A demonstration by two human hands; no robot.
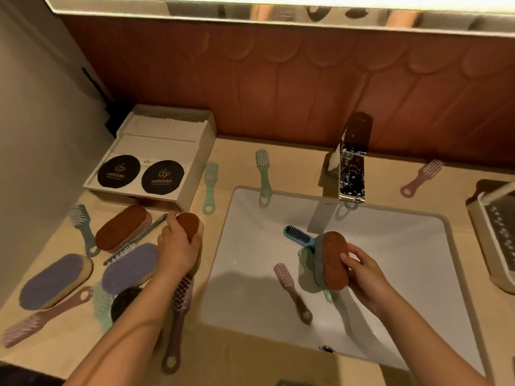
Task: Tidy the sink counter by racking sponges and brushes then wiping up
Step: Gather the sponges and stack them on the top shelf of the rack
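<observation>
Counter (223, 358) (beige, brush-littered) rims sink (390, 260); left fingers (170, 222) and right fingers (348, 259) grasp sponges (189, 222) (333, 263).

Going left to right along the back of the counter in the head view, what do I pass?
White box → teal brush → pale green brush → faucet → pink brush → rack at the right edge.

Beyond the left hand (178, 246) and the right hand (362, 270) a reddish-brown scalloped wall panel (278, 84) rises behind the beige counter (292, 160), a brightly lit mirror (278, 9) hangs above it, and a plain grey wall (41, 121) stands left of the left hand.
</observation>
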